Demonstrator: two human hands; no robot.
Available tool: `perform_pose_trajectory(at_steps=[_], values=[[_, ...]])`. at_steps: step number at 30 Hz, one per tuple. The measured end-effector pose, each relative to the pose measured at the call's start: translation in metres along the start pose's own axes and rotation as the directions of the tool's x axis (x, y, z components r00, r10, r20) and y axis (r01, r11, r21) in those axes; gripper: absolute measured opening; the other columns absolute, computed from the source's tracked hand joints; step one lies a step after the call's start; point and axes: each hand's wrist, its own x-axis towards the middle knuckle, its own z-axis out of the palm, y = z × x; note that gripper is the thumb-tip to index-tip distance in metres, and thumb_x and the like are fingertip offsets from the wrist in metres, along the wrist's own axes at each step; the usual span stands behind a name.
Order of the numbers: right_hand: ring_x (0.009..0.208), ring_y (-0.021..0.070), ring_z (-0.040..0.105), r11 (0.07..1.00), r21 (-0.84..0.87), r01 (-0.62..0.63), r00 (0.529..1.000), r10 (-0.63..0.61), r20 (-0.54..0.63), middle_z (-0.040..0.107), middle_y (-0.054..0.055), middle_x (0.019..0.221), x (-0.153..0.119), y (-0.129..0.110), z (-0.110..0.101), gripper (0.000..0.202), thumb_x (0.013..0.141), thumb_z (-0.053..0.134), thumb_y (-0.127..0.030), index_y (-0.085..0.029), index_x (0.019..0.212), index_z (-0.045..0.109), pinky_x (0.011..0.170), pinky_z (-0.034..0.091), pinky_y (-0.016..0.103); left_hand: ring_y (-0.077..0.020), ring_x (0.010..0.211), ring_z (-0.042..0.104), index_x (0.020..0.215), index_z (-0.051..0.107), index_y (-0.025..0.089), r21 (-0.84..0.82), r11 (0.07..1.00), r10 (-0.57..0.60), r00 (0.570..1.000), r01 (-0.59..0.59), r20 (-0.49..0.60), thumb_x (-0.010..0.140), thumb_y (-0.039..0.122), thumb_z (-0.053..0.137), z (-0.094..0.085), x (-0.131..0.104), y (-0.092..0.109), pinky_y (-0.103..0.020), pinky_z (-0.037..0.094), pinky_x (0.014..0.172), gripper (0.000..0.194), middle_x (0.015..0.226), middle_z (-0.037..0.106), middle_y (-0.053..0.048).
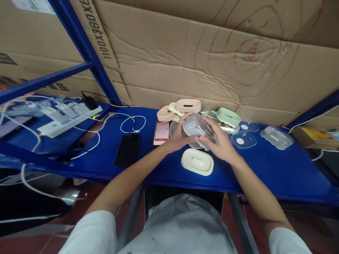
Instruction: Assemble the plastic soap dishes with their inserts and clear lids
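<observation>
Between my two hands is a translucent plastic container, tilted above the blue table. My left hand is closed on its left side, and my right hand grips the right side, thumbs toward me. Beneath it, partly covered by the hands, lie more clear plastic pieces. Closer to me rests a cream oval lid with a raised middle. Behind the hands are a peach slotted cover and a green slotted cover, with other pale pieces around them.
Right of my hands are clear plastic lids and a frosted cover. On the left lie a lit phone, a dark phone, loose white cables and a power strip. Cardboard stands behind the blue table.
</observation>
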Motion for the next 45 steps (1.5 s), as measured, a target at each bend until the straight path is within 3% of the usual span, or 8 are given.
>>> perform_pose_trajectory(at_steps=[9,17,24,28,34,38,42,45], values=[[0.160,0.0422,0.035,0.907,-0.278,-0.317,0.947,0.317,-0.049,0.044,0.019,0.170,0.076,0.107,-0.013,0.086,0.096,0.051,-0.080,-0.024,0.161,0.051,0.128,0.025,0.074,-0.0347,0.144,0.056,0.152,0.039,0.030,-0.139,0.980,-0.185,0.900,0.140,-0.395,0.066,0.072,0.095,-0.016,0.015,-0.003,-0.050,0.049,0.121,0.111,0.158,0.051,-0.014],[0.138,0.0284,0.065,0.979,0.197,0.053,0.943,-0.114,0.313,0.073,0.004,0.142,0.072,0.039,-0.009,0.053,0.095,0.069,-0.068,-0.032,0.133,0.078,0.124,0.046,0.046,-0.0362,0.151,0.049,0.156,0.035,0.029,-0.126,0.981,-0.187,0.881,0.147,-0.435,0.068,0.072,0.093,-0.015,0.014,-0.004,-0.049,0.044,0.125,0.114,0.160,0.048,-0.015],[0.109,0.0284,0.076,0.899,0.403,-0.169,0.985,0.137,0.106,0.082,0.005,0.116,0.090,0.051,-0.003,0.052,0.084,0.079,-0.068,-0.024,0.111,0.083,0.102,0.059,0.044,-0.0379,0.153,0.047,0.159,0.035,0.033,-0.097,0.993,-0.102,0.904,0.067,-0.416,0.068,0.062,0.097,-0.020,0.017,-0.012,-0.052,0.043,0.126,0.113,0.162,0.046,-0.015],[0.109,0.0293,0.074,0.973,0.154,-0.173,0.968,0.197,-0.156,0.080,0.010,0.121,0.098,0.088,-0.008,0.070,0.090,0.061,-0.081,-0.021,0.121,0.078,0.103,0.058,0.047,-0.0364,0.150,0.051,0.160,0.032,0.031,-0.109,0.990,-0.124,0.908,0.087,-0.400,0.068,0.061,0.097,-0.022,0.016,-0.018,-0.054,0.043,0.125,0.117,0.154,0.052,-0.016],[0.147,0.0381,0.054,0.966,-0.118,-0.228,0.970,0.215,-0.116,0.068,0.019,0.148,0.095,0.118,-0.019,0.069,0.102,0.043,-0.075,-0.020,0.124,0.078,0.127,0.031,0.067,-0.0347,0.141,0.059,0.156,0.035,0.030,-0.129,0.987,-0.135,0.923,0.094,-0.360,0.069,0.060,0.098,-0.021,0.015,-0.024,-0.056,0.047,0.122,0.112,0.150,0.055,-0.015],[0.166,0.0390,0.026,0.971,-0.197,-0.138,0.990,0.133,-0.035,0.039,0.013,0.174,0.087,0.090,-0.019,0.069,0.103,0.051,-0.069,-0.025,0.156,0.060,0.131,0.014,0.072,-0.0364,0.143,0.058,0.157,0.035,0.031,-0.121,0.989,-0.127,0.921,0.088,-0.368,0.069,0.063,0.097,-0.020,0.013,-0.026,-0.057,0.048,0.121,0.112,0.153,0.054,-0.016],[0.152,0.0282,0.053,0.982,0.032,0.184,0.922,-0.184,0.342,0.062,0.004,0.158,0.082,0.040,-0.009,0.055,0.102,0.063,-0.062,-0.035,0.149,0.067,0.126,0.043,0.050,-0.0371,0.151,0.051,0.158,0.039,0.033,-0.116,0.990,-0.115,0.914,0.075,-0.388,0.079,0.065,0.089,-0.026,0.013,-0.021,-0.055,0.042,0.126,0.099,0.161,0.050,-0.015],[0.141,0.0273,0.064,0.972,-0.036,0.232,0.947,-0.217,0.238,0.070,0.005,0.148,0.084,0.029,-0.005,0.038,0.105,0.060,-0.054,-0.031,0.130,0.079,0.121,0.047,0.048,-0.0374,0.155,0.047,0.164,0.031,0.037,-0.195,0.980,-0.115,0.917,0.042,-0.383,0.084,0.063,0.087,-0.030,0.015,-0.016,-0.055,0.038,0.128,0.101,0.168,0.043,-0.014]])
